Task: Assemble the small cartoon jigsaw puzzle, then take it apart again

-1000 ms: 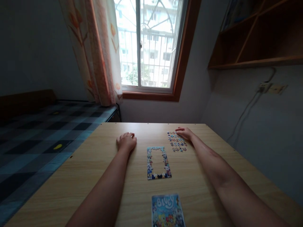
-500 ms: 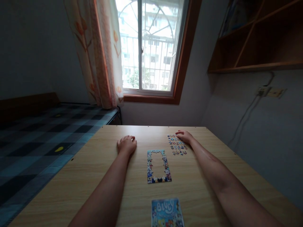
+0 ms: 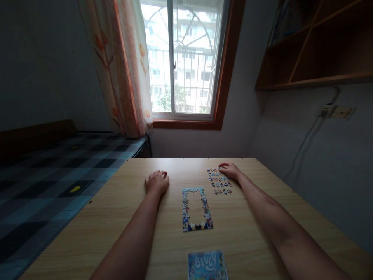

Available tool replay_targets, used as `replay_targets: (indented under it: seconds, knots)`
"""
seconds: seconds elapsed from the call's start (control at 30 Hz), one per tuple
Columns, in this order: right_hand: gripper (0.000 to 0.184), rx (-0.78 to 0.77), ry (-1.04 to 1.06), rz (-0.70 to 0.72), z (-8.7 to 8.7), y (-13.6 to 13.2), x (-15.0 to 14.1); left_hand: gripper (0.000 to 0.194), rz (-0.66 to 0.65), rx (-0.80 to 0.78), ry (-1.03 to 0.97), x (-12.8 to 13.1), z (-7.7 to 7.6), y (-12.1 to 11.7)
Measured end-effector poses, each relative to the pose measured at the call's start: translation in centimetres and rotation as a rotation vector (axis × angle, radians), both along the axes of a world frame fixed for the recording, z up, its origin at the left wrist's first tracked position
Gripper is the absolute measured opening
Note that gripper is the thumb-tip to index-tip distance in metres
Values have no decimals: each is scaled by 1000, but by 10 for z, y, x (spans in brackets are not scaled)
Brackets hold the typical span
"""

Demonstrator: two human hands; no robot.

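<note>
My right hand (image 3: 229, 171) is over the far right corner of a group of loose jigsaw pieces (image 3: 219, 185) laid out in rows on the wooden table (image 3: 128, 237). Its index finger and thumb look apart, their tips at the far row; whether they touch a piece is too small to tell. My left hand (image 3: 157, 182) rests palm down on the table, fingers loosely spread, holding nothing. Between the hands and nearer to me lies a jigsaw border (image 3: 185, 210), a joined rectangular frame with bare table inside. Closest to me is a blue picture sheet or box marked "Bluey" (image 3: 206, 266), partly cut off.
A bed with a checked cover (image 3: 67, 171) adjoins the table's left side. Beyond the far edge are a window (image 3: 192, 70) and a flowered curtain (image 3: 116, 77). A wooden shelf (image 3: 326, 50) and a socket with a cord (image 3: 326, 111) are on the right wall.
The view has tilted up slightly, so the table things appear a little lower. My right fingertips have shifted slightly right along the far row; my left hand stays at rest.
</note>
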State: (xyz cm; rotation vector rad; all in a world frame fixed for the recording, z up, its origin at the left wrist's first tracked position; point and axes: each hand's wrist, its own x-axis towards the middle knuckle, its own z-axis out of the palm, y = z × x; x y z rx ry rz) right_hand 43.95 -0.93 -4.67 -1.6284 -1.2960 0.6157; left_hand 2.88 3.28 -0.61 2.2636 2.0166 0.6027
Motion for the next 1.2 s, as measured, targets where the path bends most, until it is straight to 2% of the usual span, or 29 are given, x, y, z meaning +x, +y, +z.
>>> replay_targets:
  seconds: [0.2, 0.47, 0.6, 0.7, 0.77, 0.83, 0.9, 0.97, 1.03, 1.2]
  knots:
    - [34, 96, 160, 1, -3, 1, 3, 37, -4, -21, 6, 0, 2, -1]
    - [54, 326, 216, -215, -2, -9, 12, 35, -5, -17, 3, 0, 4, -3]
    - [48, 362, 119, -302, 1, -23, 4, 33, -5, -8, 0, 1, 4, -4]
    - [35, 378, 23, -304, 21, -30, -14, 36, -29, 0, -17, 2, 3, -3]
    - [31, 374, -67, -185, 41, -33, -34, 39, -128, 43, -57, 5, 2, -3]
    - [35, 318, -71, 80, 60, -36, -61, 41, -294, 112, -109, 8, 0, -3]
    - [39, 190, -31, 379, 73, -39, -89, 43, -463, 152, -142, 12, -1, -5]
    - [36, 18, -72, 595, 78, -43, -114, 48, -562, 130, -140, 15, -1, -8]
    - [28, -37, -146, 664, 76, -47, -131, 54, -598, 84, -108, 17, -1, -11]
    - [16, -24, -331, 572, 64, -48, -138, 66, -607, 34, 6, 19, -1, -14]
